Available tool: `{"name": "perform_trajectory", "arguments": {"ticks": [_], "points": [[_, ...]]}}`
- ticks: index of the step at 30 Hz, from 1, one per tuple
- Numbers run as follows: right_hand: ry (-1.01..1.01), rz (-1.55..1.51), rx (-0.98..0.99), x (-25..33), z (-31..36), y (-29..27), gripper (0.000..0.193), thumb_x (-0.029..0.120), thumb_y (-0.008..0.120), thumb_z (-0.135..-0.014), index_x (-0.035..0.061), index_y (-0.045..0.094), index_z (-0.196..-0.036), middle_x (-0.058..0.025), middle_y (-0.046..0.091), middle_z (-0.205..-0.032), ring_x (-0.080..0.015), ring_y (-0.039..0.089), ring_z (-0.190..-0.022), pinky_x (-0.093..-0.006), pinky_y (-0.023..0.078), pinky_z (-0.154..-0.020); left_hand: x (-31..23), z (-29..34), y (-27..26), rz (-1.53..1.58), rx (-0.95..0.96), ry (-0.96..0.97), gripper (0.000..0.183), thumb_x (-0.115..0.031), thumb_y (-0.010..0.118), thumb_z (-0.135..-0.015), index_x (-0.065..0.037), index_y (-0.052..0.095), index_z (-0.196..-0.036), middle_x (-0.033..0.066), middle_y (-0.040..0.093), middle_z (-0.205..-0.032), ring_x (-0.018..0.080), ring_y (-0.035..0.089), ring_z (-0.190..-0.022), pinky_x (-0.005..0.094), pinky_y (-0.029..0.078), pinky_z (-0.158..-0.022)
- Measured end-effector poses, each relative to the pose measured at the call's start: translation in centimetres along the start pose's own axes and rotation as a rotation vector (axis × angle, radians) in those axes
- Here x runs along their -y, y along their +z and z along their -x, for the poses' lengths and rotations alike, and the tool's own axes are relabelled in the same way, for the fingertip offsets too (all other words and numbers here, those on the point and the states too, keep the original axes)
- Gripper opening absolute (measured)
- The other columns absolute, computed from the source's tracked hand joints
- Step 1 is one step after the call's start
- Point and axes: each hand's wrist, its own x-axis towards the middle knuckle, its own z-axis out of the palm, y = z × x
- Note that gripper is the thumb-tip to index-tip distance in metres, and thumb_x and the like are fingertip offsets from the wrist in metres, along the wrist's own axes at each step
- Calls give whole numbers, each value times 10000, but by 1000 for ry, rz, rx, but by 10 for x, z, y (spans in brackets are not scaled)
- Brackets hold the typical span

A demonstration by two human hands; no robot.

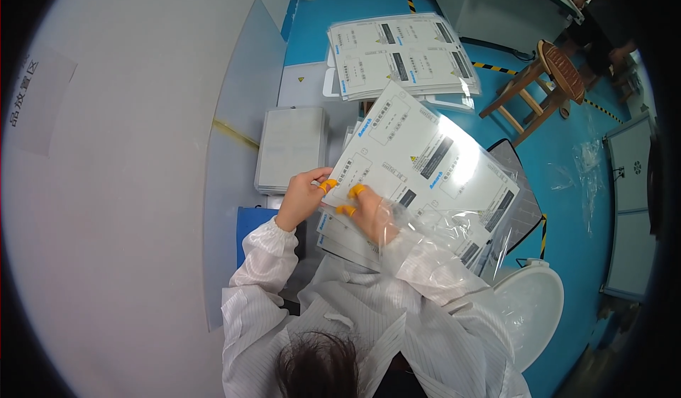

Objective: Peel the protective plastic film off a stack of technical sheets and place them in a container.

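Note:
A large white printed sheet (pixel 404 150), glossy with dark labels, lies tilted in front of me. My left hand (pixel 305 196) is closed on its left edge, a yellow finger cot on the thumb. My right hand (pixel 374 215) rests over the lower left part of the sheet, fingers bent, with yellow cots on two fingertips. What those fingers pinch, if anything, I cannot make out. Clear plastic film (pixel 447 231) is bunched over the right wrist and the sheet's lower edge. More printed sheets (pixel 347 240) show underneath, partly hidden by my arms.
Another stack of printed sheets (pixel 397 54) lies beyond. To the left stands a pile of pale plates (pixel 292 146), beside a grey panel (pixel 241 128) along the wall. A wooden stool (pixel 543 82) is at far right, a white round lid or bucket (pixel 535 309) at near right.

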Motion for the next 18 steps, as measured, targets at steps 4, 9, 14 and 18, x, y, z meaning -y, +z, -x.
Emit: {"name": "perform_trajectory", "arguments": {"ticks": [4, 9, 14, 18], "points": [[42, -125, -147, -11, -12, -17, 231, 175, 622, -799, -7, 560, -928, -174, 598, -863, -316, 609, -743, -365, 486, -652, 5, -3, 1, 15, 8, -3, 280, 16, 552, -806, 6, 600, -1081, 99, 649, -843, 101, 583, -645, 229, 486, -515], [-195, 141, 80, 1, 4, 2, 226, 167, 638, -779, 18, 574, -937, -111, 579, -933, -311, 604, -737, -359, 489, -651, 6, -11, 4, -129, 23, 56, 306, -2, 561, -809, -3, 585, -1114, 95, 649, -844, 114, 598, -637, 226, 508, -522], [-66, -14, -1, -16, -7, 1, 167, 136, 589, -806, 13, 562, -915, -129, 541, -924, -328, 580, -775, -378, 471, -654, 0, -8, 6, -106, 2, 53, 307, -13, 564, -809, -2, 584, -1115, 102, 651, -849, 109, 594, -623, 229, 506, -524], [-57, -27, -52, -15, -10, -6, 173, 159, 584, -802, 3, 540, -863, -143, 533, -926, -336, 583, -715, -397, 480, -613, -2, -16, 8, -191, 17, 41, 300, -39, 550, -831, -3, 576, -1127, 105, 650, -857, 114, 595, -632, 232, 521, -559]]}}
